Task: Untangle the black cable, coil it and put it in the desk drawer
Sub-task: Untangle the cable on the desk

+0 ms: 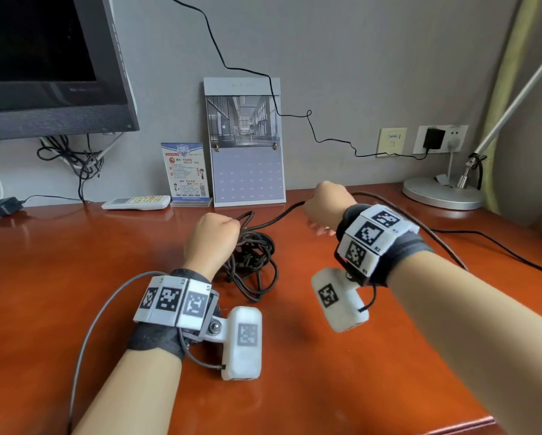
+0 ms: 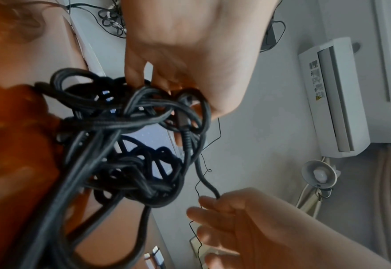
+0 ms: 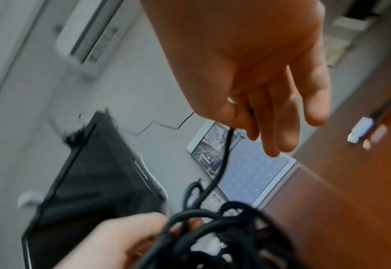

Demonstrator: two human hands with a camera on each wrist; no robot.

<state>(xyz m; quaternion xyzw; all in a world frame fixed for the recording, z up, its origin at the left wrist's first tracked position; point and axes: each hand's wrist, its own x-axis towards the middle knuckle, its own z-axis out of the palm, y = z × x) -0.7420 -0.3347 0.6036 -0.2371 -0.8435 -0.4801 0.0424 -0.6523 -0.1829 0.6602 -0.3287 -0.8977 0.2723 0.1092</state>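
A tangled black cable (image 1: 254,262) lies in a knotted heap on the reddish wooden desk (image 1: 75,262). My left hand (image 1: 211,240) grips the top of the heap, its fingers curled round several loops (image 2: 144,102). One strand (image 1: 279,216) runs taut from the heap to my right hand (image 1: 326,200), which pinches it (image 3: 230,131) between thumb and fingers above the desk. In the right wrist view the heap (image 3: 224,236) sits low with the left hand (image 3: 111,242) beside it. No drawer shows in any view.
A monitor (image 1: 50,64) stands at the back left with other cables under it. A remote (image 1: 136,202), a small card (image 1: 186,171) and a calendar (image 1: 246,142) line the wall. A lamp base (image 1: 442,193) sits at the back right. A thin wire (image 1: 332,141) runs to a wall plug (image 1: 432,138).
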